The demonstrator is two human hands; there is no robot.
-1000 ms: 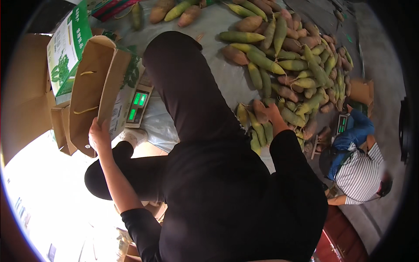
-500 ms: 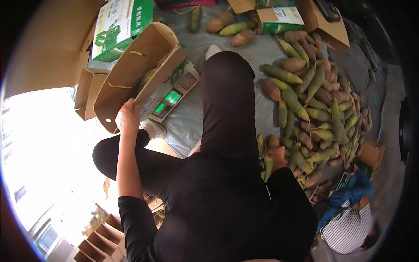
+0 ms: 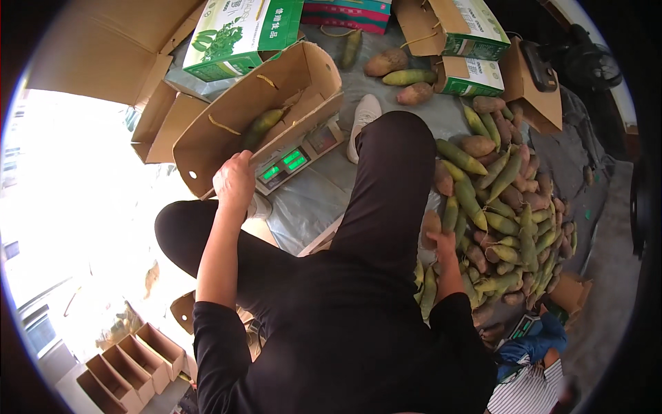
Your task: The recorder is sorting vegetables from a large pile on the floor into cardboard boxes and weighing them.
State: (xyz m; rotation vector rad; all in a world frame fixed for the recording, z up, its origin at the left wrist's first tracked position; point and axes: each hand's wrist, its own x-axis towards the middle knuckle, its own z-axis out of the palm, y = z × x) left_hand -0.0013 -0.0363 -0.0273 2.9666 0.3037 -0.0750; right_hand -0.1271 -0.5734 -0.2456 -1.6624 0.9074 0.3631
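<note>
My left hand (image 3: 234,182) is closed on the near rim of an open cardboard box (image 3: 317,65) with yellow cord handles. The box rests tilted on a digital scale (image 3: 281,168) with a lit green display. Inside the box lies a green radish (image 3: 262,127). To the right of my knee, my right hand (image 3: 445,247) is closed around a reddish-brown root like a sweet potato (image 3: 430,228). It is at the near-left edge of a large pile of green radishes (image 3: 507,172) and reddish-brown roots (image 3: 477,145).
Green-and-white cartons (image 3: 238,38) stand at the back, with a fan (image 3: 589,58) at the far right. Several loose roots (image 3: 386,62) lie beyond my foot. Empty box trays (image 3: 127,369) are at lower left. Another person in a striped garment (image 3: 529,390) sits at lower right.
The view has shifted, showing more of the box's inside and the radish in it. My right hand has lifted a reddish-brown root forward from the pile's near edge. My left hand still grips the rim.
</note>
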